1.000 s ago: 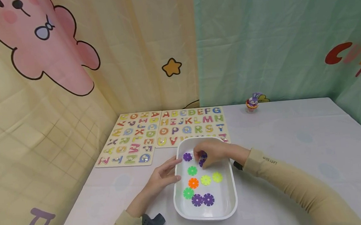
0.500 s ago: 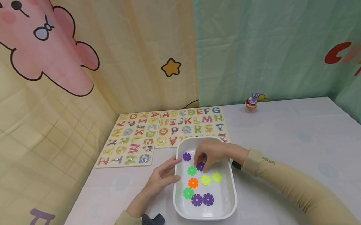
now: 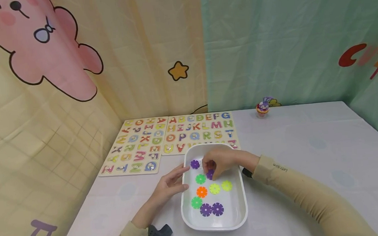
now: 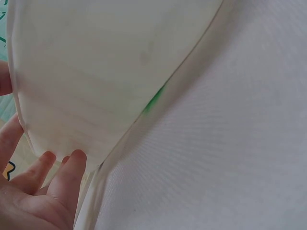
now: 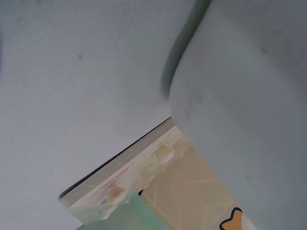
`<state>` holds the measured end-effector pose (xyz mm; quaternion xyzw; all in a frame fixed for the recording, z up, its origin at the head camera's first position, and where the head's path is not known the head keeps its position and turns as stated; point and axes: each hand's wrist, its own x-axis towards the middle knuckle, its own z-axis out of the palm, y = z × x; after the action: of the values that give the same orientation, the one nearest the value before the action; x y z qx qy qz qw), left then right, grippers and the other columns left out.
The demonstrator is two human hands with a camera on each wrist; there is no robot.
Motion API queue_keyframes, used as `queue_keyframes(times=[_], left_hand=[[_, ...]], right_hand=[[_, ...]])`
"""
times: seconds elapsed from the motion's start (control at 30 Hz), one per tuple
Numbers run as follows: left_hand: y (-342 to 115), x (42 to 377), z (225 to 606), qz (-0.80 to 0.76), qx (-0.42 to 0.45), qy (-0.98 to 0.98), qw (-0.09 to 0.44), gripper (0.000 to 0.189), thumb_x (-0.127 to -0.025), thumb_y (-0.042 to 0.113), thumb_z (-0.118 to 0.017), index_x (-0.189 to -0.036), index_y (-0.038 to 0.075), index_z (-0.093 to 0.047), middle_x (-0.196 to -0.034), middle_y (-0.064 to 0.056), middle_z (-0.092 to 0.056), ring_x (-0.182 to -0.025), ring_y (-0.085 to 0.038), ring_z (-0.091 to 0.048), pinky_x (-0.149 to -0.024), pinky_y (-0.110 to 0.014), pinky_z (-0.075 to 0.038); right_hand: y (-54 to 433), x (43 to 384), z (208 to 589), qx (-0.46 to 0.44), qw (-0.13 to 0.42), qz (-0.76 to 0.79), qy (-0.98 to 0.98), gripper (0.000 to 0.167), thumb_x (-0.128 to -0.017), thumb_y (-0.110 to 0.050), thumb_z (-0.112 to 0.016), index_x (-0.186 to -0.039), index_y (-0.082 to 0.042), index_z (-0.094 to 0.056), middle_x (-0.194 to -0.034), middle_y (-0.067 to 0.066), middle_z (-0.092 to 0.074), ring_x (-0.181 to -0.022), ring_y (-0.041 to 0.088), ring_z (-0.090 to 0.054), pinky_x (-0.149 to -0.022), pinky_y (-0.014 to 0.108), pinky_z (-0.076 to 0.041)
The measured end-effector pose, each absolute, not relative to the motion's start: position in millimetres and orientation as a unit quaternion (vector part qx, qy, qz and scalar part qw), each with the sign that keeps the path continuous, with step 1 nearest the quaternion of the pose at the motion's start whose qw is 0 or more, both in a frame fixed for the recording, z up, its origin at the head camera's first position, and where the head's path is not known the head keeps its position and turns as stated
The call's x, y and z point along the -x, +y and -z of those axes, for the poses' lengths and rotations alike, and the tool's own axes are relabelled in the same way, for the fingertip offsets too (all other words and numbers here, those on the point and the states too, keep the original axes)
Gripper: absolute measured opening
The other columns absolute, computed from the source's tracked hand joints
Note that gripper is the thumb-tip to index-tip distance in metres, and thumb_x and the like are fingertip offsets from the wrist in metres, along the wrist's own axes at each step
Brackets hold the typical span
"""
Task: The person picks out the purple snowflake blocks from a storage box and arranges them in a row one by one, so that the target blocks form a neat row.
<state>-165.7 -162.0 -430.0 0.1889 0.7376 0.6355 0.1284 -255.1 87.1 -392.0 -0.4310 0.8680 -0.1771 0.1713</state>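
A white tray holds several notched plastic discs lying flat. My right hand is inside its far half, with curled fingers and thumb pinching a purple snowflake disc; the fingers partly hide it. Beside it lie another purple disc and a green disc. My left hand touches the tray's left side with fairly straight fingers. In the left wrist view, the fingertips of my left hand rest against the tray's outer wall. The right wrist view does not show the right hand.
Nearer in the tray lie an orange disc, two yellow discs, a second green disc and two joined-looking purple discs. Alphabet boards lie behind and left. A small rabbit toy stands at the back.
The right hand has brought the purple disc slightly toward me and left, near the upper green disc. Its fingers shifted a little on it. The left hand has stayed at the tray's side.
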Motion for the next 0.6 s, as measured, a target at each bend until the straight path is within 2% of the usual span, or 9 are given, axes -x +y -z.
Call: queue_keyframes(times=[0.13, 0.23, 0.43, 0.6], left_hand=[[-162.0, 165.7, 430.3, -0.637, -0.186, 0.737, 0.127, 0.054, -0.085, 0.010, -0.065, -0.136, 0.004, -0.048, -0.154, -0.015, -0.020, -0.136, -0.038, -0.026, -0.106, -0.054, -0.028], [-161.6, 165.6, 430.6, -0.637, -0.175, 0.739, 0.130, 0.055, -0.084, 0.011, -0.066, -0.136, 0.006, -0.049, -0.154, -0.013, -0.020, -0.137, -0.036, -0.026, -0.107, -0.054, -0.027], [-160.9, 165.3, 430.5, -0.638, -0.157, 0.742, 0.136, 0.054, -0.084, 0.012, -0.067, -0.135, 0.011, -0.051, -0.154, -0.007, -0.022, -0.137, -0.031, -0.028, -0.108, -0.054, -0.026], [-161.4, 165.4, 430.6, -0.633, -0.157, 0.746, 0.134, 0.055, -0.084, 0.013, -0.067, -0.136, 0.012, -0.050, -0.154, -0.007, -0.022, -0.137, -0.031, -0.028, -0.107, -0.055, -0.025]], right_hand=[[88.1, 254.1, 391.8, 0.426, 0.177, 0.183, 0.868, 0.014, -0.073, -0.024, -0.081, -0.075, -0.026, -0.067, -0.070, -0.015, -0.060, -0.066, 0.005, -0.051, -0.064, 0.020, -0.047], [89.4, 254.0, 392.0, 0.434, 0.173, 0.189, 0.864, 0.012, -0.074, -0.024, -0.081, -0.076, -0.026, -0.069, -0.069, -0.017, -0.060, -0.065, 0.005, -0.052, -0.063, 0.019, -0.048], [95.9, 250.7, 383.8, 0.420, 0.172, 0.219, 0.864, 0.018, -0.075, -0.024, -0.080, -0.090, -0.025, -0.071, -0.081, -0.017, -0.061, -0.076, 0.009, -0.056, -0.072, 0.021, -0.050], [109.0, 243.6, 369.6, 0.408, 0.174, 0.261, 0.858, 0.023, -0.078, -0.017, -0.077, -0.100, -0.017, -0.072, -0.087, -0.014, -0.064, -0.078, 0.011, -0.059, -0.072, 0.021, -0.053]])
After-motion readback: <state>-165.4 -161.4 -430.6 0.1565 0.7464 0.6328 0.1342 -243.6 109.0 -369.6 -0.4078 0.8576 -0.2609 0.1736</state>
